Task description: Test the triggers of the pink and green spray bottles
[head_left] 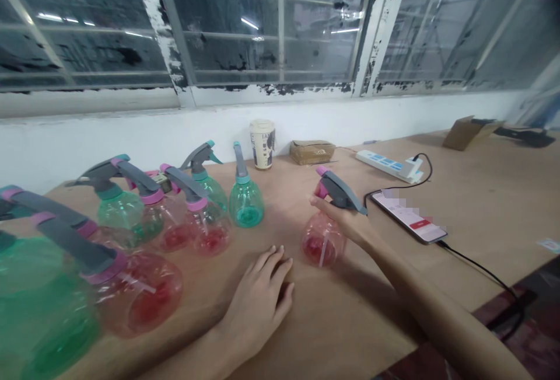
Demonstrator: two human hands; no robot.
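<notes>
Hands (258,293) (345,220) apart, left palm-down

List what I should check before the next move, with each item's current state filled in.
1. Grip secured: ok. The right hand is closed around the upper part of a pink spray bottle, just under its gray head.
2. Left hand unburdened: ok. It lies palm down on the table, holding nothing.
3. Held bottle's base seated on the table: cannot tell from this angle.
4. Held bottle apart from the nearest green spray bottle: ok, a gap shows between them.
5. Held bottle's head off the phone and its cable: cannot tell. They look close.
6. Cup standing upright: ok.
</notes>
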